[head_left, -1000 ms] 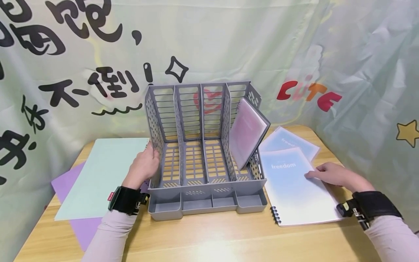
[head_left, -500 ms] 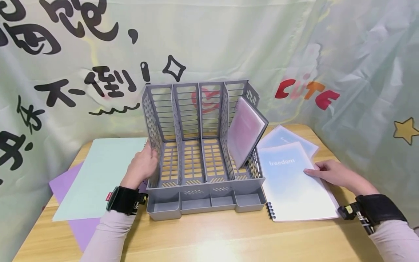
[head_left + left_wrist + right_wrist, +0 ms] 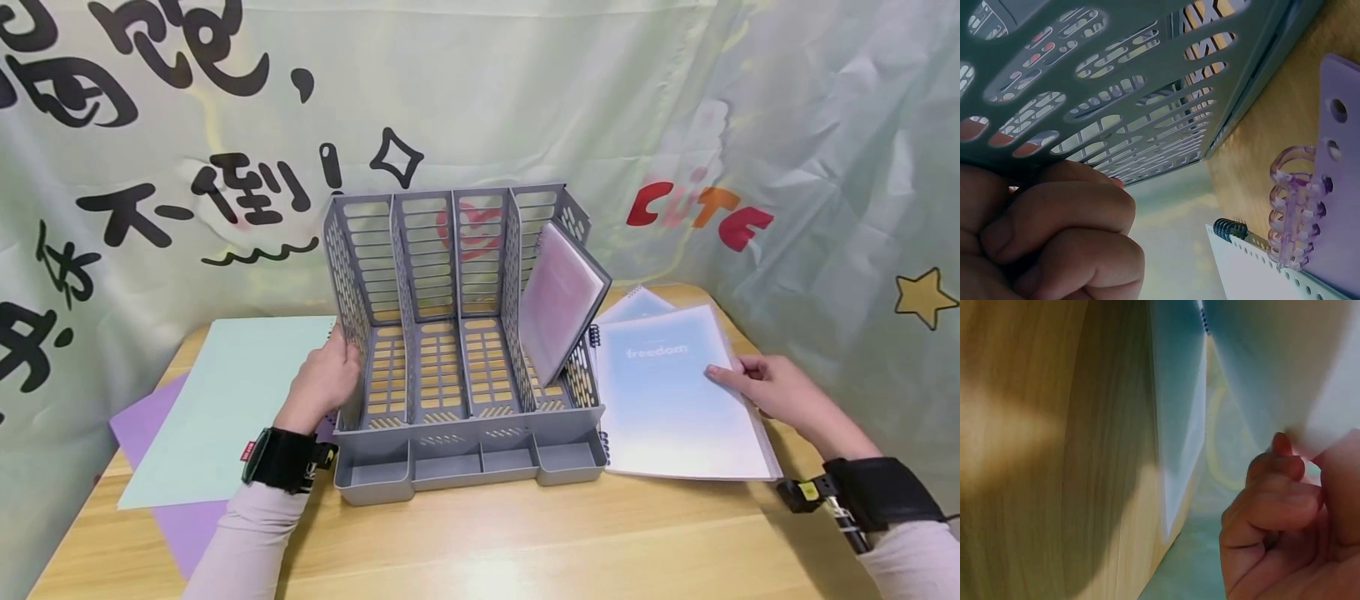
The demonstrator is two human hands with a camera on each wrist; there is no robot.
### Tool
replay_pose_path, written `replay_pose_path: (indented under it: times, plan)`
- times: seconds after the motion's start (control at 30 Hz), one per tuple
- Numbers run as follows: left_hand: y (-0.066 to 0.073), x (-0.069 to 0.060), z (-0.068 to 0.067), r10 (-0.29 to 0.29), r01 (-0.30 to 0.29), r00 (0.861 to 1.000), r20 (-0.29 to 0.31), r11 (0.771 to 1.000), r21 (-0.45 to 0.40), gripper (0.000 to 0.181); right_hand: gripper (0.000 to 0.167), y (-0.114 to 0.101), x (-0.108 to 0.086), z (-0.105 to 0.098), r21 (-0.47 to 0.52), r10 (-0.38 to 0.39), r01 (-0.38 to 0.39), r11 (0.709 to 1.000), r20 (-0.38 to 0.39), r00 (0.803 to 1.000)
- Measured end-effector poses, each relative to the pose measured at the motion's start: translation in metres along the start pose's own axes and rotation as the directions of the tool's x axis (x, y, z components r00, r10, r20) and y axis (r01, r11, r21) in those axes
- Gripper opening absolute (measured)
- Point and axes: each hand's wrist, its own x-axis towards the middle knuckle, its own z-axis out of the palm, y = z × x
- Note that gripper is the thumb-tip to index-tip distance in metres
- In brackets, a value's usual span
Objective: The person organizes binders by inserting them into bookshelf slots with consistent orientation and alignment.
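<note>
Head view: left of centre the left hand (image 3: 318, 383) grips the rack (image 3: 471, 429), at right the right hand (image 3: 787, 402) pinches the blue notebook (image 3: 675, 408), so I'd brace firmly and lift gently.

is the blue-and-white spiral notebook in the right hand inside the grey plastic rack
No, the right hand pinches the blue-and-white spiral notebook outside the grey plastic rack, to its right.

A gray rack (image 3: 472, 430) with four tall slots is stood upright. Close to its right side, a blue-and-white notebook (image 3: 678, 408) marked "freedom" is held by its edge, coils turned toward the rack.
</note>
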Motion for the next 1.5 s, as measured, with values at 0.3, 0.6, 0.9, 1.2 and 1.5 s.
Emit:
replay_pose_path:
  times: [0.3, 0.6, 0.9, 1.2, 1.5]
  plan:
    - [-0.004, 0.000, 0.002, 0.008, -0.008, 1.000, -0.004, 1.000, -0.001, 0.066, 0.051, -0.007, -0.005, 0.000, 0.091, 0.049, -0.049, 0.995, 0.004, 0.999]
    - [-0.002, 0.000, 0.000, 0.014, -0.014, 1.000, 0.002, 1.000, -0.007, 0.065, 0.063, -0.011, -0.008, -0.004, 0.208, 0.113, -0.128, 0.970, 0.085, 0.990]
    - [-0.001, 0.000, 0.000, 0.016, -0.016, 1.000, -0.006, 1.000, -0.010, 0.065, 0.057, -0.017, -0.010, -0.006, 0.316, 0.082, -0.113, 0.942, 0.112, 0.990]
    - [0.001, 0.000, -0.001, 0.005, -0.005, 1.000, -0.002, 1.000, -0.008, 0.065, 0.058, -0.019, -0.009, -0.008, 0.268, 0.031, -0.084, 0.960, 0.196, 0.980]
    - [0.000, 0.000, -0.001, -0.002, 0.002, 1.000, 0.009, 1.000, -0.011, 0.065, 0.057, -0.021, -0.015, -0.007, 0.257, -0.011, -0.042, 0.966, 0.200, 0.980]
